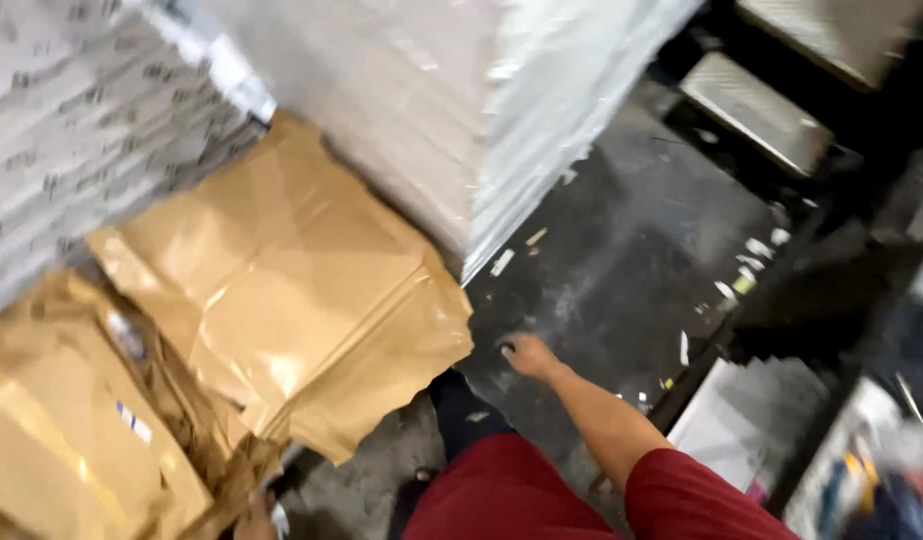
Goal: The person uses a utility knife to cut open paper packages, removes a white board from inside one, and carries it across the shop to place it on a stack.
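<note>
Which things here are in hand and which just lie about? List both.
In hand: right hand, empty, hanging over the dark floor; left hand at the brown paper wrapping.
Lying about: wrapped white stack, paper scraps, metal steps.

Two brown paper-wrapped bundles: one centre-left (282, 290), one lower left (72, 440). One tall plastic-wrapped white stack (452, 110), top centre. One printed grey stack (72, 130), upper left. Two metal steps (757, 110), upper right. Two hands: right hand (527, 355), left hand (257, 520).
</note>
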